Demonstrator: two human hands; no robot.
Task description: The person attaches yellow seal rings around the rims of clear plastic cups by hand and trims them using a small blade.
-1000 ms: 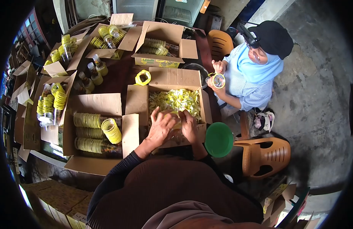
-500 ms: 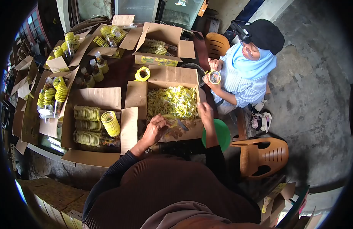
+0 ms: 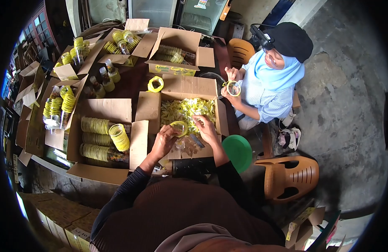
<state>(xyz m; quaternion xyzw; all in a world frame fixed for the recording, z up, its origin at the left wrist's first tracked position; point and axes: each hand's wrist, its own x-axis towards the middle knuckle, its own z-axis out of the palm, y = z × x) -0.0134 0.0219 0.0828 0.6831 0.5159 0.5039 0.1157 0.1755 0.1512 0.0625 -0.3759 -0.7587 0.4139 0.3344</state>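
My left hand (image 3: 163, 139) is closed on the edge of a clear plastic cup with a yellow rim (image 3: 179, 128), its round opening turned up. Beside it, my right hand (image 3: 206, 130) has thumb and fingers pinched together; whatever may be between them is too small to make out. Both hands are above the near part of an open cardboard box (image 3: 189, 85) with a heap of yellow and white scraps (image 3: 183, 108) in it. On the near flap under my hands lie a dark flat strip (image 3: 197, 141) and some clear bits.
Left of me, another carton (image 3: 106, 105) holds rows of stacked yellow-rimmed cups (image 3: 119, 137). A yellow ring (image 3: 155, 84) sits behind the scrap box. At right are a green basin (image 3: 237, 153), an orange chair (image 3: 288, 178) and a seated person (image 3: 269, 88) handling a yellow-rimmed ring.
My right hand has moved left from the box's right edge to beside the cup. My left hand has shifted slightly left, and the cup's rim now faces up more plainly.
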